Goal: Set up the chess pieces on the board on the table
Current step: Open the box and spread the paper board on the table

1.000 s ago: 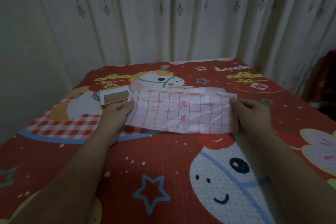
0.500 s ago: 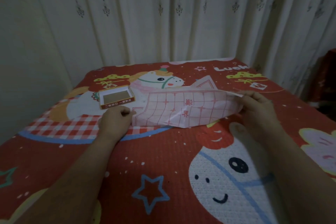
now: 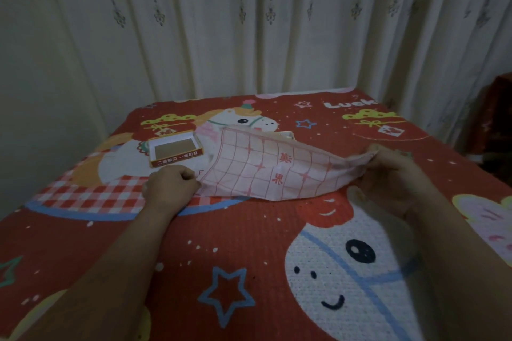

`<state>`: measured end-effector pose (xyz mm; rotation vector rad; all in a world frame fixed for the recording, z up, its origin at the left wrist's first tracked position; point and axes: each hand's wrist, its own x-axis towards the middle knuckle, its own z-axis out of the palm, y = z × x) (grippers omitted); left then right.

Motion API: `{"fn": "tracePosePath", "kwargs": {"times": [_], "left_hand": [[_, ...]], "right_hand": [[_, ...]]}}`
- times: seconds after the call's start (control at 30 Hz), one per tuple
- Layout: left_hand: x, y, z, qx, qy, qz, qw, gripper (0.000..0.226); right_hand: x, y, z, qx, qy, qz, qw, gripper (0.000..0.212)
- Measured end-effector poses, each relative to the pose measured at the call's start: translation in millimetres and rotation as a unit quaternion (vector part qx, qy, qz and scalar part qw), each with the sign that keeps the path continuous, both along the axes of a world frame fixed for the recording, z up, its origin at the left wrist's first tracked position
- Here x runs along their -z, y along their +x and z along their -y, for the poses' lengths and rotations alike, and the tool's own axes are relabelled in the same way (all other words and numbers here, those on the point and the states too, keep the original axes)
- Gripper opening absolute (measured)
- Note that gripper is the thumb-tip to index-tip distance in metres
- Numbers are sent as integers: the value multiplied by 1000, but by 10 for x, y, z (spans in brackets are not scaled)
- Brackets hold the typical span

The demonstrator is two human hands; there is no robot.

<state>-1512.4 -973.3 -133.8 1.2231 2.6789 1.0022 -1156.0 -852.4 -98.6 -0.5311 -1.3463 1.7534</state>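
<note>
The paper board (image 3: 266,171) sagged lengthwise between both hands above the table (image 3: 249,243), the left hand (image 3: 171,185) apparently pinching its left end, the right hand (image 3: 388,171) gripping its raised right end.

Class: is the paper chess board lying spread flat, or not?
Not flat: the paper board is lifted and bowed, gripped by left hand and right hand.

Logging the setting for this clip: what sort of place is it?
Probably a room at home: pale patterned curtains hang behind a table under a red cartoon-print cloth, with a paper board and a small open box.
</note>
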Motion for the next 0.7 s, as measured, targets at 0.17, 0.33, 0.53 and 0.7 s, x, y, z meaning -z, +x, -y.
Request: {"fn": "tracePosePath", "kwargs": {"times": [0.17,0.33,0.53,0.7], "left_hand": [[-11,-4,-6,-3,-5,12,1000,18],[-6,-13,15,-2,0,13,1000,13],[1,-46,42,27,6,16,999,36],[-20,-79,59,31,-23,4,999,26]], "right_hand": [[-14,24,24,-64,-12,15,998,26],[11,53,6,-106,-38,3,994,35],[-70,37,132,-218,-63,-16,974,26],[-3,19,128,-336,-149,-59,928,39]]}}
